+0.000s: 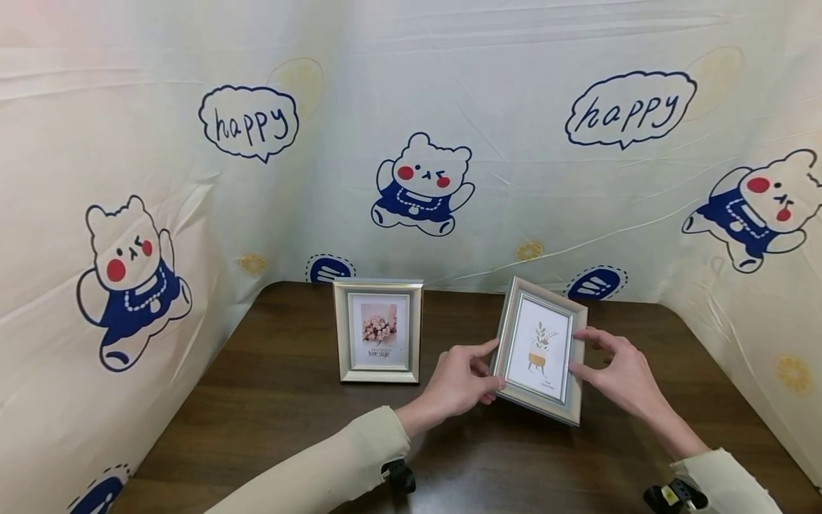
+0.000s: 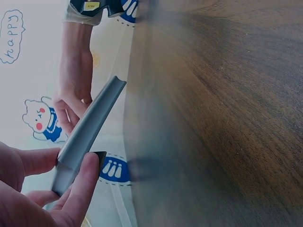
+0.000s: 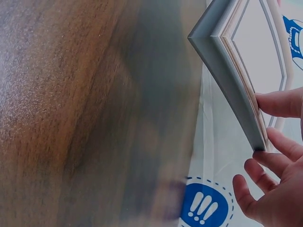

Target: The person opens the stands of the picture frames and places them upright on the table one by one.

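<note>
A silver-beige picture frame [image 1: 541, 343] with a potted-plant print is held up at a tilt, right of the middle in the head view. My left hand [image 1: 457, 380] grips its lower left edge, thumb at the front. On the right edge, my right hand [image 1: 619, 375] pinches the border between thumb and fingers. The left wrist view has the frame [image 2: 90, 127] almost edge-on, a small dark piece [image 2: 101, 161] showing by a finger. In the right wrist view the thumb [image 3: 280, 104] lies on the front border, with other fingers at the edge and behind.
A similar picture frame [image 1: 344, 335] with a flower print stands upright to the left on the dark wooden table [image 1: 270, 421]. A pale cloth [image 1: 514, 178] printed with cartoon bears and "happy" bubbles hangs round the back and sides. Both wrists wear small black devices [image 1: 399, 476].
</note>
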Demonstrator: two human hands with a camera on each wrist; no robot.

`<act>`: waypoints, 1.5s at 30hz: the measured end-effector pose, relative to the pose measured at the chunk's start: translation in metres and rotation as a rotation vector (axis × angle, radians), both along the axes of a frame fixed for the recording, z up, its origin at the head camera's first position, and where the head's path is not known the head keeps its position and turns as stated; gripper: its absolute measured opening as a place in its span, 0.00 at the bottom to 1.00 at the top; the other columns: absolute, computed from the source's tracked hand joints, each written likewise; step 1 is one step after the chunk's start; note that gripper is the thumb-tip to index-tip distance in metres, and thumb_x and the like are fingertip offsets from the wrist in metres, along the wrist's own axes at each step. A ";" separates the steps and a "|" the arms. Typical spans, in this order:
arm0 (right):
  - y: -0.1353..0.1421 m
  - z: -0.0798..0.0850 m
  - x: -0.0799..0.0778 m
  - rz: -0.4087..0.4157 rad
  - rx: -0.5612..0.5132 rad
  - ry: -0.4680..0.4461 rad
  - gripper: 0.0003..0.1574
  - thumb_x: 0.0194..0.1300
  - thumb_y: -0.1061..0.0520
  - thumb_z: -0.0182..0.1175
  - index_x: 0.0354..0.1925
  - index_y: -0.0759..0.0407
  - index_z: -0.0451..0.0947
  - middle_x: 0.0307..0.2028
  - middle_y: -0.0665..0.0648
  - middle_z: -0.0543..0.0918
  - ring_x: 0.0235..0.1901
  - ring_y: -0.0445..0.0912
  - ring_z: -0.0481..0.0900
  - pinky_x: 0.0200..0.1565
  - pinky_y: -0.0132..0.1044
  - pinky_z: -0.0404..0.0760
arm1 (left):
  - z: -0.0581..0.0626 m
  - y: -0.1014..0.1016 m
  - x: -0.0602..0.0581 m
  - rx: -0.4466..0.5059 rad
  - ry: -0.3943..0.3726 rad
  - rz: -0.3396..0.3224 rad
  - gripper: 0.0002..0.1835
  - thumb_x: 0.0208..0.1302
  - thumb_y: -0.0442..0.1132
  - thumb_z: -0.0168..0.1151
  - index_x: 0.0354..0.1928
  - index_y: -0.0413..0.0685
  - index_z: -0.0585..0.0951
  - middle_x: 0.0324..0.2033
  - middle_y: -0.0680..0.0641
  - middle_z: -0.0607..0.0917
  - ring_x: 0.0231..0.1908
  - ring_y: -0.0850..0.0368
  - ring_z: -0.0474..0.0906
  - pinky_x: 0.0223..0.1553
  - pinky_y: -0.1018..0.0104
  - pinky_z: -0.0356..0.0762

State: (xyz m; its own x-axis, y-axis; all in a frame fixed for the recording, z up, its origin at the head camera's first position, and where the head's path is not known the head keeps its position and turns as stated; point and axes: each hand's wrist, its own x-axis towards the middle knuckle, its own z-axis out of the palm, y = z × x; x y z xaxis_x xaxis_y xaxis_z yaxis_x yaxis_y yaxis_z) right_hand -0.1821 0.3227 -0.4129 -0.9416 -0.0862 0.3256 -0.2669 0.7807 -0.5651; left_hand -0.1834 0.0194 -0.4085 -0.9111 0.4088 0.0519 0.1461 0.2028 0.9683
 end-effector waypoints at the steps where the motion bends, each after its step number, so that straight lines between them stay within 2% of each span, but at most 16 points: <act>1: 0.000 0.000 0.000 0.000 -0.001 0.001 0.33 0.62 0.55 0.77 0.62 0.64 0.80 0.58 0.69 0.83 0.54 0.62 0.77 0.53 0.60 0.77 | 0.000 0.000 0.000 0.001 0.000 0.002 0.36 0.64 0.28 0.74 0.74 0.49 0.76 0.29 0.51 0.86 0.23 0.53 0.87 0.28 0.60 0.87; 14: 0.000 -0.002 -0.001 0.013 -0.018 -0.019 0.34 0.63 0.54 0.77 0.63 0.64 0.79 0.61 0.68 0.81 0.56 0.63 0.76 0.54 0.64 0.77 | 0.001 -0.002 0.003 0.026 0.007 0.008 0.35 0.63 0.29 0.75 0.73 0.48 0.77 0.29 0.51 0.87 0.22 0.54 0.87 0.28 0.58 0.87; 18: 0.000 -0.002 -0.002 0.012 -0.029 -0.014 0.34 0.63 0.54 0.77 0.63 0.64 0.79 0.61 0.69 0.81 0.56 0.62 0.76 0.54 0.65 0.77 | 0.002 -0.001 0.004 0.026 0.022 0.015 0.35 0.63 0.29 0.75 0.72 0.49 0.78 0.29 0.51 0.87 0.22 0.55 0.87 0.27 0.61 0.87; 24: -0.002 -0.001 -0.001 0.009 -0.047 -0.009 0.34 0.63 0.54 0.77 0.63 0.63 0.78 0.62 0.68 0.81 0.57 0.63 0.76 0.54 0.62 0.76 | 0.004 -0.001 0.006 0.022 0.042 0.033 0.34 0.63 0.28 0.76 0.71 0.50 0.79 0.28 0.51 0.85 0.22 0.56 0.86 0.26 0.65 0.85; 36: -0.002 -0.004 -0.001 0.015 -0.068 -0.005 0.35 0.63 0.53 0.76 0.64 0.63 0.78 0.62 0.68 0.80 0.58 0.63 0.75 0.53 0.60 0.76 | 0.009 -0.001 0.010 -0.004 0.116 0.041 0.34 0.62 0.29 0.76 0.71 0.49 0.79 0.27 0.53 0.84 0.20 0.60 0.84 0.24 0.66 0.84; 45: -0.001 -0.005 0.000 0.011 -0.074 -0.001 0.35 0.64 0.52 0.76 0.64 0.62 0.78 0.62 0.67 0.81 0.59 0.63 0.75 0.52 0.54 0.75 | 0.012 0.000 0.011 -0.064 0.178 0.069 0.33 0.62 0.33 0.77 0.70 0.52 0.80 0.26 0.57 0.85 0.22 0.65 0.82 0.21 0.68 0.79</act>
State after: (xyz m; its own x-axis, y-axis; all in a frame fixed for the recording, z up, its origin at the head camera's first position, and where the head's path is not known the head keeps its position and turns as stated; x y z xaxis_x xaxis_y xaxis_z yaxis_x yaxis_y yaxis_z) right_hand -0.1826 0.3215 -0.4175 -0.9411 -0.0727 0.3303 -0.2748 0.7339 -0.6213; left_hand -0.1721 0.0197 -0.3963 -0.9161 0.3530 0.1903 0.2970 0.2786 0.9133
